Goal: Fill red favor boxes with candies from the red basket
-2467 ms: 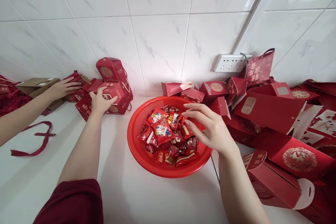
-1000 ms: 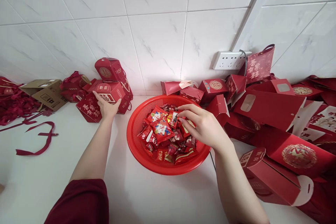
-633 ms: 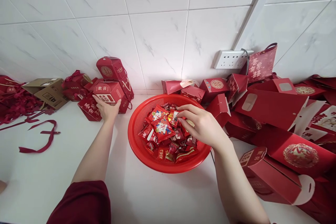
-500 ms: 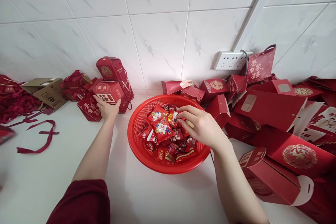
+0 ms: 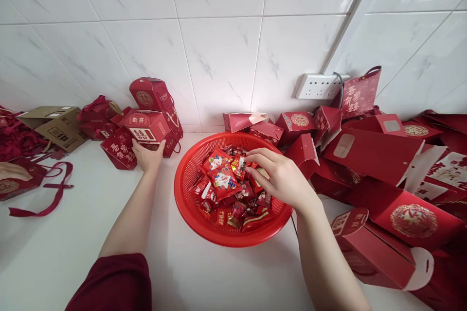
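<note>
My left hand (image 5: 148, 156) has its thumb and fingers spread against the lower front of a red box with white lettering (image 5: 148, 129), which rests among other stacked red boxes by the wall. A round red plastic basket (image 5: 233, 239) stands in the middle, holding many wrapped sweets. Two larger red packets (image 5: 224, 181) lie on top of them. Over the basket's right side, my right hand (image 5: 272, 172) reaches in with curved fingers, the fingertips at a shiny red and gold wrapper (image 5: 239, 165). Whether the fingers grip it is hard to make out.
Many red boxes (image 5: 372, 153) crowd the right side, below a white socket strip (image 5: 320, 86). At left are a brown carton (image 5: 60, 129), a dark red ribbon (image 5: 58, 197) and another person's hand (image 5: 13, 171) on a red box (image 5: 25, 182).
Another person's hand with a red box has come in at the left edge. My left hand has slid slightly down the box front. My right hand stays over the sweets.
</note>
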The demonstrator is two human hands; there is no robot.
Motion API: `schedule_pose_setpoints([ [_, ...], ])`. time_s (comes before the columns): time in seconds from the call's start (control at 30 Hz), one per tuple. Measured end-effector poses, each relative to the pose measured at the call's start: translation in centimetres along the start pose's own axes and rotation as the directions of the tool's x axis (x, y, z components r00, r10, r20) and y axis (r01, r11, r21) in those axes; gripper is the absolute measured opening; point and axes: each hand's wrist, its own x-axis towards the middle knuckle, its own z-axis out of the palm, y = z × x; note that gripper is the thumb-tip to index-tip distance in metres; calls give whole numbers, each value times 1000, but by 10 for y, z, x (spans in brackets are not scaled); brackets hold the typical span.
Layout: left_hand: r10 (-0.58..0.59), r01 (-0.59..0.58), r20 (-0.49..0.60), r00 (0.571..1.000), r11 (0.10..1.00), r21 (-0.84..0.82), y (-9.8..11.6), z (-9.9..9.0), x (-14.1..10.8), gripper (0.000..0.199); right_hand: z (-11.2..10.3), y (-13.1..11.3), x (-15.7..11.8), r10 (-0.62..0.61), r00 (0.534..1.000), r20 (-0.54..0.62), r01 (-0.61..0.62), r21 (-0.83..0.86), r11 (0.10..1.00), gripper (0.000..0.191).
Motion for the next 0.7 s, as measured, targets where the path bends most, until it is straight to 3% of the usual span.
schedule_pose_setpoints([
  [0.23,-90,90,18,996,996,27,1,0,8,100,3,0,1,-18,1000,3,18,-1,1000,20],
  [0.5,-172,168,88,981,985,50,12,-13,14,106,1,-6,1,-38,999,33,39,-25,999,19],
  [0.6,-175,173,121,977,984,31,16,-14,9,105,-11,-8,-5,26,999,22,-25,-30,999,19],
  [0.7,-163,163,166,973,987,8,20,-17,-4,109,-29,-4,-16,167,984,-68,-170,-39,985,18],
])
